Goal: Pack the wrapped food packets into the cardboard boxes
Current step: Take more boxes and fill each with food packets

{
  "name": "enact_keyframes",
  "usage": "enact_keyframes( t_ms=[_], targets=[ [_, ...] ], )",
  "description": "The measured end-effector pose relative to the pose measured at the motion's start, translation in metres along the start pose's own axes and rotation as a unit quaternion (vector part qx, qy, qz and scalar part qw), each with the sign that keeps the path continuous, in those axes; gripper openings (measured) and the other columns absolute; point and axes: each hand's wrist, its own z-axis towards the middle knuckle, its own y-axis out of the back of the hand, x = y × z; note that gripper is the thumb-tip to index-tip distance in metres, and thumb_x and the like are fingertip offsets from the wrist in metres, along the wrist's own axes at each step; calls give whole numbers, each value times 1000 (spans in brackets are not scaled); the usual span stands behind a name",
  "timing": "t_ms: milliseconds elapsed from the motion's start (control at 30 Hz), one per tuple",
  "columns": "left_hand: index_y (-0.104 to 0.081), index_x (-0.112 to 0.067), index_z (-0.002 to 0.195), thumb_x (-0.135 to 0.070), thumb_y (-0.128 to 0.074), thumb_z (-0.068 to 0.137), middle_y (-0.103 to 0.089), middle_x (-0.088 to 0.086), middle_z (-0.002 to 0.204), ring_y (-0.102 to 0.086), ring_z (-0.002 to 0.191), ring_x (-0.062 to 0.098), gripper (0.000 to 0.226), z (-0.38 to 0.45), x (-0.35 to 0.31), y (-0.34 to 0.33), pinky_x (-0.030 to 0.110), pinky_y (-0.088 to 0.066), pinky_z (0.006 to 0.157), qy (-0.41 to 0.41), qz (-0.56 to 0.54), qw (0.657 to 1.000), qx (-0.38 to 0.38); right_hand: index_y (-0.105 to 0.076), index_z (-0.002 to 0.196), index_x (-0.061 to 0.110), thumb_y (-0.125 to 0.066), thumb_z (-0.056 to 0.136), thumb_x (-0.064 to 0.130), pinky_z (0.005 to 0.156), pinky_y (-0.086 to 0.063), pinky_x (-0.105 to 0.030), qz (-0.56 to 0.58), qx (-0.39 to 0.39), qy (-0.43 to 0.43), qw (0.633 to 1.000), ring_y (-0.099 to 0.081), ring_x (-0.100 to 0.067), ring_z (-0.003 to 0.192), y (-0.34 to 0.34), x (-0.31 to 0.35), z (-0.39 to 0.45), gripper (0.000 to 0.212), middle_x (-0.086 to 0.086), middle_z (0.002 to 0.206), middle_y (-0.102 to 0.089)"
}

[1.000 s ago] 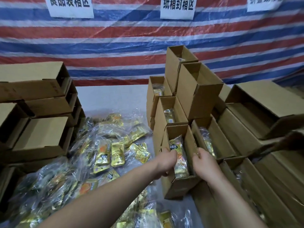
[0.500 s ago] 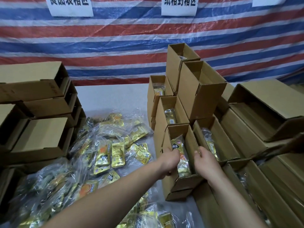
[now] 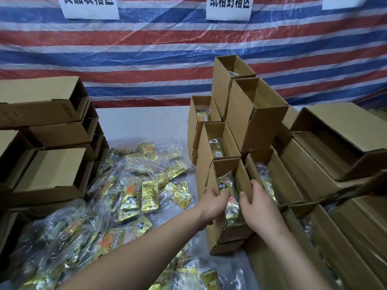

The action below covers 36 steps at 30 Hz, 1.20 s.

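Note:
An open cardboard box (image 3: 243, 181) stands at the front of a row of boxes right of centre. A clear-wrapped gold food packet (image 3: 227, 191) lies lengthwise inside it. My left hand (image 3: 213, 206) grips the box's left wall, thumb over the rim and touching the packet. My right hand (image 3: 258, 208) grips the right wall, thumb inside, fingers outside. A heap of loose gold packets (image 3: 138, 191) in clear bags covers the table to the left.
Filled open boxes (image 3: 211, 141) stand behind the held one, and another box (image 3: 278, 181) sits to its right. Taller boxes (image 3: 257, 114) stand at the back. Stacked empty boxes (image 3: 48, 168) line the left; large cartons (image 3: 343, 143) fill the right. A striped tarp hangs behind.
Both hands slid forward along the box walls, and the thumbs now reach over the rims. The packet sits a little deeper in the box. The view has moved closer.

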Motion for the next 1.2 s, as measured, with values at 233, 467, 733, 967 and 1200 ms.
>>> enact_keyframes(
  t_ms=[233,467,733,967,1200],
  targets=[
    [-20,-15,157,-69,-32,95,-31,4,159,-39,138,26,84,-9,1,16,40,-41,103,-15,11,1000,-19,-42,145,5,-52,100,29,108,-37,-35,-64,-43,78,994,-45,-27,133,5,19,-2,53,-12,143,-49],
    [-49,-18,136,-52,-34,102,-55,-6,119,-54,102,10,51,-32,18,89,26,-39,78,-88,65,986,-125,-58,130,10,-54,98,32,98,-42,-35,-40,-48,179,982,-53,-21,119,-19,79,2,39,-4,127,-56],
    [-65,-16,94,-30,-45,100,-66,-3,84,-62,76,10,25,-57,69,193,26,-45,65,-91,148,941,-289,-56,133,19,-51,98,39,87,-38,-25,34,86,218,972,-55,-14,119,-88,158,-4,40,5,129,-56],
    [-61,-24,93,-27,-48,100,-61,-12,84,-59,77,9,15,-82,69,292,21,-39,58,-118,222,879,-406,-42,147,20,-51,99,38,108,-36,-32,53,158,252,953,-45,-17,135,-129,237,-5,52,2,149,-47],
    [-61,-4,121,-32,-50,97,-60,17,124,-55,116,34,39,-56,-13,409,44,-47,100,-124,381,743,-536,-23,156,16,-48,100,35,118,-23,-33,40,156,284,945,-27,-20,147,-125,310,32,64,-2,161,-28]
  ],
)
